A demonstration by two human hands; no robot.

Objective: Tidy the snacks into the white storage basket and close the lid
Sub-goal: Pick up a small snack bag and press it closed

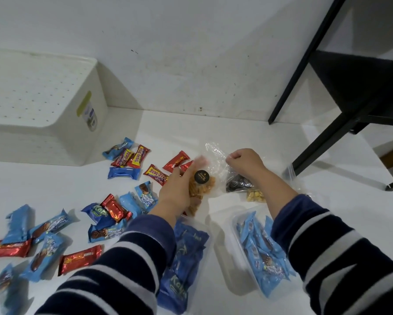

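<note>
Nearest the viewer, 2 striped sleeves (113,276) lead to the hands. Below the left hand lies a clear bag of dark blue wafer packs (184,264); below the right hand, a clear tray of light blue packs (262,248). The left hand (176,189) grasps a clear bag of orange snacks (200,189) bearing a round black label (201,176). The right hand (245,163) is clenched, pinching the bag's crumpled plastic top (216,153). Just beneath the right wrist sit a black-patterned packet (237,184) and a small bag of yellow pieces (255,196). Left of the left hand, loose snack bars in red and blue wrappers (113,210) are scattered over the white floor (236,133). Farther off, up and left of both hands, stands the white storage basket (54,123), well apart from them, its perforated lid (29,87) on. Up and right of the right hand stand black furniture legs (304,71) against the wall.
</note>
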